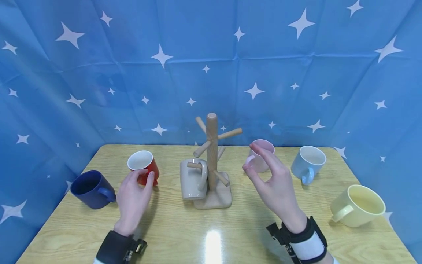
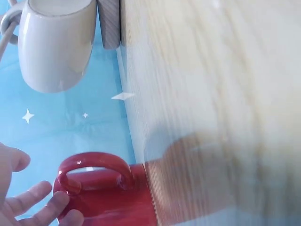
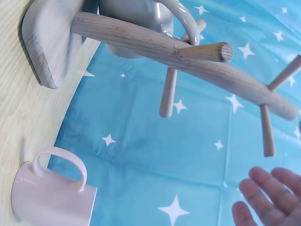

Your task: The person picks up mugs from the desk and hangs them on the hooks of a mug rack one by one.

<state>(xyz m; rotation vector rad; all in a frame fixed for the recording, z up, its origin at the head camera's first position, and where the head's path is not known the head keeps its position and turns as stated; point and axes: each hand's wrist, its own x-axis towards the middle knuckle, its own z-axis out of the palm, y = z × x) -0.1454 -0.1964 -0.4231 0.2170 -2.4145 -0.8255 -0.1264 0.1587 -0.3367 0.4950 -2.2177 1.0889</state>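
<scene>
Left of rack (image 1: pixel 212 157): red mug (image 1: pixel 151 167); left hand (image 1: pixel 132 198) held at its rim, fingers parted, contact unclear.
Right of rack: pink mug (image 1: pixel 260 165); right hand (image 1: pixel 280 187) held clear, thumb and fingers apart.

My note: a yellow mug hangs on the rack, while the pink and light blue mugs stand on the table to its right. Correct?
Not yellow: the head view shows a pale grey mug hanging on the wooden rack. The pink mug and light blue mug are as noted.
</scene>
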